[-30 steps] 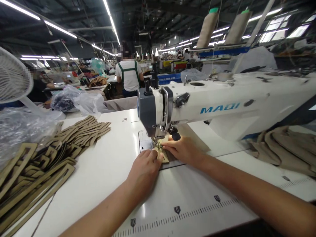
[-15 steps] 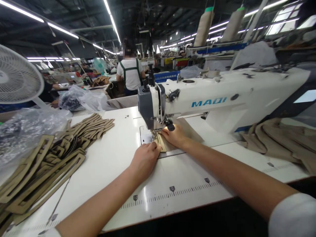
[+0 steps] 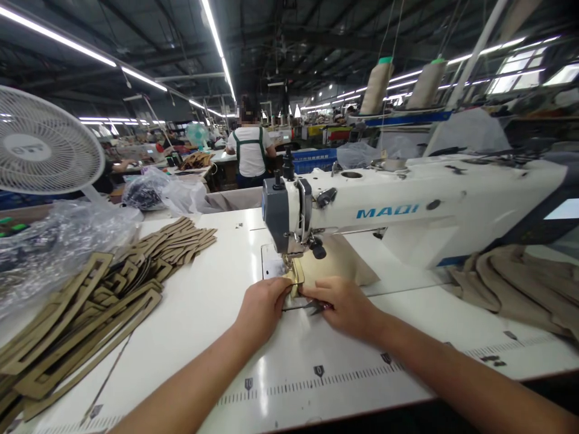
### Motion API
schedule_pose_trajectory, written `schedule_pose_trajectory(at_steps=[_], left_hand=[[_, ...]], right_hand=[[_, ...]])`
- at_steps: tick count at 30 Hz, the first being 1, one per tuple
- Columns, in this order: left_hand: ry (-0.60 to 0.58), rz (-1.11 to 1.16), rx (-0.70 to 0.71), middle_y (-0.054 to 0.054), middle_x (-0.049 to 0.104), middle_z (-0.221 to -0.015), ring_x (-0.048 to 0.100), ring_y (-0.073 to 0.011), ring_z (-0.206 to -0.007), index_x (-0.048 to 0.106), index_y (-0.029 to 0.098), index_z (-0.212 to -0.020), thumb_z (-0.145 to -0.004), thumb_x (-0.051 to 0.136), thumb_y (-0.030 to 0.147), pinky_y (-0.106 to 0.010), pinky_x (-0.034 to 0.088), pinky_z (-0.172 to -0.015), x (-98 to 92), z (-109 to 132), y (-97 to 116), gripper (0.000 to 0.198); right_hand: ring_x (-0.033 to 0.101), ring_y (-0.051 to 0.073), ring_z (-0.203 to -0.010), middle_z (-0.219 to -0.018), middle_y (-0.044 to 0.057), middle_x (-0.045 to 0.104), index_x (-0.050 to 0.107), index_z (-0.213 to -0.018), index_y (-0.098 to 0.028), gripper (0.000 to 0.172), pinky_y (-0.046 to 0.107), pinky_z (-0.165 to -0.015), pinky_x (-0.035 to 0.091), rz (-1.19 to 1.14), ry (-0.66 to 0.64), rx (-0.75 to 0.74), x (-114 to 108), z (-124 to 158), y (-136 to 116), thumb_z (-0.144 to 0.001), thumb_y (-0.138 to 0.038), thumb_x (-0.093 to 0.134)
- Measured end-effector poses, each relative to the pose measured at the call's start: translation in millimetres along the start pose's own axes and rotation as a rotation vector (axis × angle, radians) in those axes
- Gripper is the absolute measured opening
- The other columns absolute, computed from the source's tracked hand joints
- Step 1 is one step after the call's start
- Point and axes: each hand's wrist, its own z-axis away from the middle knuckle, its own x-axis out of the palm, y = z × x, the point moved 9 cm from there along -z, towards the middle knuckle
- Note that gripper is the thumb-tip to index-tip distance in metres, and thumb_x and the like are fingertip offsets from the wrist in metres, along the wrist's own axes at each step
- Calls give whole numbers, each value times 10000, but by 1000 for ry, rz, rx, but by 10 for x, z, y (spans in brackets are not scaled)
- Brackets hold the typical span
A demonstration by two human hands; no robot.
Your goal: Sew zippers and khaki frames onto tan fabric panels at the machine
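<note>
A beige fabric panel point(image 3: 337, 262) lies under the head of the white sewing machine point(image 3: 289, 208), with a narrow pale strip point(image 3: 297, 271) at the presser foot. My left hand point(image 3: 262, 304) pinches the strip's near end, just in front of the foot. Right beside it, my right hand point(image 3: 346, 304) is closed, fingertips by the strip's near end. Dark pointed blades of what look like thread snips point(image 3: 314, 308) stick out below its fingers; their handle is mostly hidden in the palm.
Brown frame-shaped fabric pieces point(image 3: 90, 319) are heaped on the left of the white table point(image 3: 203, 313). Clear plastic bags point(image 3: 67, 241) and a white fan point(image 3: 45, 144) stand behind. Folded fabric point(image 3: 515, 289) lies at right. Farther off, a person point(image 3: 251, 154) faces away.
My right hand has drawn back toward me from beside the needle, and snips now show under it. My left hand stays at the strip's near end. The view has tilted up slightly.
</note>
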Motion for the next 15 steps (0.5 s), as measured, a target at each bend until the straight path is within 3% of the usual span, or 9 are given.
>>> schedule_pose_trajectory(at_steps=[4, 11, 15], left_hand=[[52, 0, 87, -84, 699, -981, 654, -201, -878, 635, 143, -986, -887, 476, 137, -334, 533, -776, -71, 18, 73, 188], [13, -32, 184, -77, 703, -898, 649, -215, -765, 642, 128, -940, -862, 466, 93, -408, 529, -746, -54, 27, 196, 195], [-19, -58, 210, -94, 688, -872, 635, -216, -770, 634, 119, -942, -882, 443, 109, -392, 534, -718, -22, 22, 243, 201]], right_hand=[[508, 170, -649, -688, 28, 563, 669, -997, -191, 379, 276, -586, 337, 5, 6, -23, -21, 0, -17, -706, -55, 466], [470, 161, -625, -653, 17, 518, 665, -825, -179, 273, 275, -567, 294, 14, 11, -24, -7, 12, -4, -675, -46, 480], [458, 158, -616, -650, 12, 514, 663, -825, -182, 313, 273, -567, 293, 14, 27, -36, -11, 9, -9, -621, -31, 481]])
